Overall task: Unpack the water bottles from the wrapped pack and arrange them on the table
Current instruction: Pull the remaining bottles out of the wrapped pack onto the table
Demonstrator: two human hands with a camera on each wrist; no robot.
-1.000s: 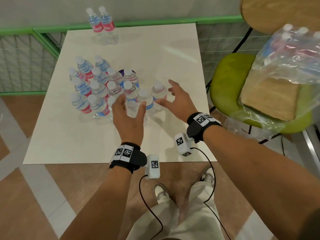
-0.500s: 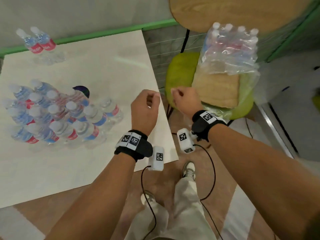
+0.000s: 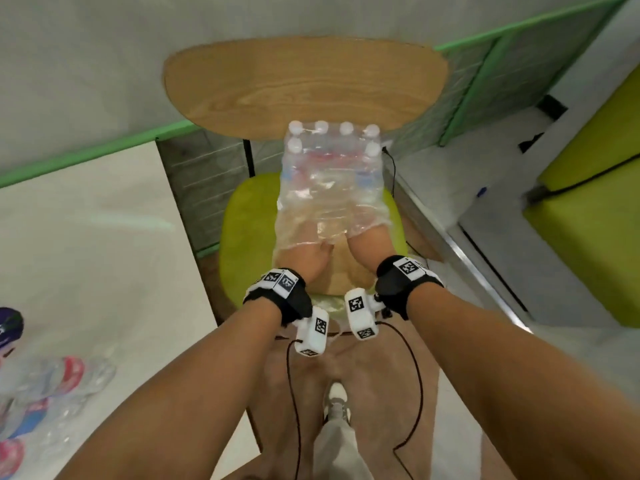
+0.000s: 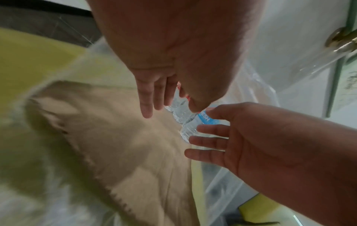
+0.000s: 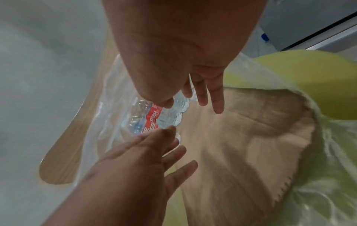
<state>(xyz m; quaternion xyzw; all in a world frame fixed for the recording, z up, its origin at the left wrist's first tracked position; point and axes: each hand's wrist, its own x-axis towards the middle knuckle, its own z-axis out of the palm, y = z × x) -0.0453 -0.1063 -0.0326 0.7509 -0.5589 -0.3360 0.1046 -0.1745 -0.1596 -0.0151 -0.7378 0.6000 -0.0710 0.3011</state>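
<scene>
The wrapped pack (image 3: 332,174) of water bottles stands on a cardboard sheet (image 3: 337,280) on a green chair seat (image 3: 249,230), its near end torn open. Both my hands are pushed into the loose plastic. My left hand (image 3: 306,252) and right hand (image 3: 367,242) lie side by side with fingers straight. In the left wrist view a blue-labelled bottle (image 4: 195,122) stands just beyond my right hand's fingers (image 4: 204,139). In the right wrist view a red-labelled bottle (image 5: 154,117) is beside my left hand's fingers (image 5: 168,146). Neither hand grips a bottle.
The white table (image 3: 86,237) is at the left, with unpacked bottles (image 3: 52,379) at its near left corner. The chair's wooden back (image 3: 304,84) rises behind the pack. A green bench (image 3: 588,209) and a wall rail are at the right.
I have turned from the table to the chair. Both hands left the bottles on the table, curled in mid-air, and now reach open into the pack's plastic wrap.
</scene>
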